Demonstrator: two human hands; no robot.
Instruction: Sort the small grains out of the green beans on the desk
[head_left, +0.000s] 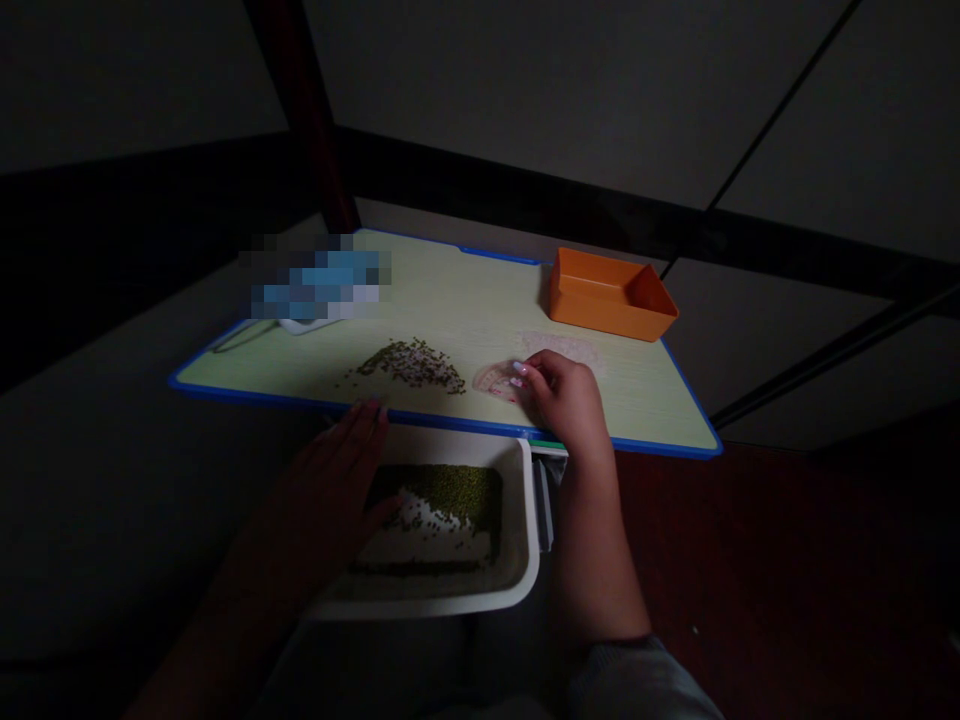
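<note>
My right hand [564, 398] rests on the pale table [660, 395] with its fingers curled on a small clear, pinkish half-round card [493, 380]. A heap of green beans [411, 363] lies on the table just left of that card. My left hand [341, 470] lies flat with fingers stretched out over the left rim of a white tray [525, 520] held below the table's front edge. The tray holds green beans [450, 492] mixed with some white grains.
An orange box [609, 293] stands at the table's back right. A patch of pale grains [562, 346] lies in front of it. A blurred blue and white object [315, 285] sits at the back left. The table has a blue rim, and dark floor surrounds it.
</note>
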